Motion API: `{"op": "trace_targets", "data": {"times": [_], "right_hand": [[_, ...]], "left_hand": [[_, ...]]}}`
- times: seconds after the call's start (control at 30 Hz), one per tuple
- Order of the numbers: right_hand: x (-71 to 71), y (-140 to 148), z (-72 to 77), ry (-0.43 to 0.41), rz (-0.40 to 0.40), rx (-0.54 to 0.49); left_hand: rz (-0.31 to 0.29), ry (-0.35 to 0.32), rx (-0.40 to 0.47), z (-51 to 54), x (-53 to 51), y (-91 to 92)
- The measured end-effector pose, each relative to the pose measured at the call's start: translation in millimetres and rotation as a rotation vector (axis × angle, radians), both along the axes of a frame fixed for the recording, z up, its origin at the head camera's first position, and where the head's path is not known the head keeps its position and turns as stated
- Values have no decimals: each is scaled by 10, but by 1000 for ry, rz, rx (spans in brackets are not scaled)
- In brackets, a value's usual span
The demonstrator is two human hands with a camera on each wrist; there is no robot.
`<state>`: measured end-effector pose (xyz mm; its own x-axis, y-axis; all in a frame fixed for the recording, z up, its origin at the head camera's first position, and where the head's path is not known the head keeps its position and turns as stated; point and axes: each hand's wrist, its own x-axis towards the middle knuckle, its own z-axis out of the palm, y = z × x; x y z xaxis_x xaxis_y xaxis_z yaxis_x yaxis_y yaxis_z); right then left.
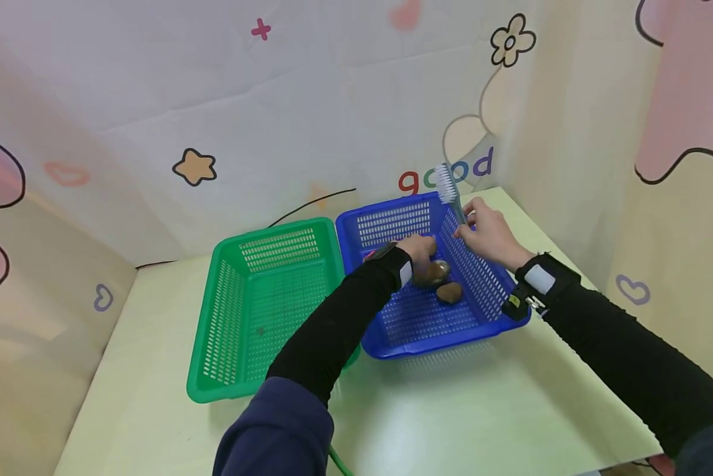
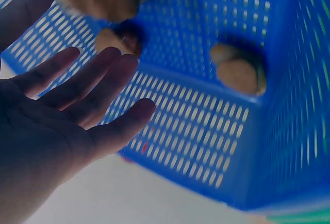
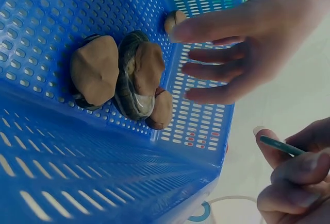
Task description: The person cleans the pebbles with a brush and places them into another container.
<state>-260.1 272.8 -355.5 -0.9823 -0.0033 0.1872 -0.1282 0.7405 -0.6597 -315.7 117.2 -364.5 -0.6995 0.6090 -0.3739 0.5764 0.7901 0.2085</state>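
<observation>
Over a blue basket [image 1: 452, 341] on a pale bench [image 1: 428, 410], a left hand [image 1: 418, 248] hangs with fingers extended and spread, gripping nothing, while the right hand [image 1: 489, 233] pinches a brush [image 1: 450, 188] by its handle above the basket's right wall, the two apart. Below the left hand and on its near side lie the stones [image 3: 95, 69], dark and glossy where they show through brown, mud-like crusts; from where I stand, I cannot tell whether a finger touches one.

They look hard and rather heavy for their bulk, probably slick on the dark sides and crumbly at the crust, so a firm pinch across the bare flanks would likely serve best. The brush seems light and stiff, its handle the natural hold, its bristles ahead of the right hand and clear of the fingers.

Slatted walls surround the left hand's workspace, calling for a lift before any sideways move. To that hand's left stands a green basket [image 1: 285, 291], its rim close against the blue one. Just right of the right hand runs the bench's edge; ahead of both, a printed cloth [image 1: 213, 79] closes off the far side.
</observation>
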Motion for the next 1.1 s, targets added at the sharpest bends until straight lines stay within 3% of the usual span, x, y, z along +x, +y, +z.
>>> {"op": "trace_targets", "data": {"times": [0.27, 0.4, 0.57, 0.83, 1.0, 1.1], "right_hand": [[56, -44, 24, 38, 10, -14], [70, -55, 32, 34, 23, -33], [67, -42, 27, 27, 23, -44], [81, -20, -28, -20, 28, -56], [95, -12, -37, -46, 41, -77], [93, 25, -12, -34, 30, -81]], "left_hand": [[-7, 79, -98, -313, -82, 121], [-14, 91, -133, -403, -115, 164], [-3, 80, -116, -437, -101, 191], [-22, 95, -18, -480, -59, 169], [-20, 55, 18, -558, -137, 129], [-8, 43, 75, -494, -173, 108]]}}
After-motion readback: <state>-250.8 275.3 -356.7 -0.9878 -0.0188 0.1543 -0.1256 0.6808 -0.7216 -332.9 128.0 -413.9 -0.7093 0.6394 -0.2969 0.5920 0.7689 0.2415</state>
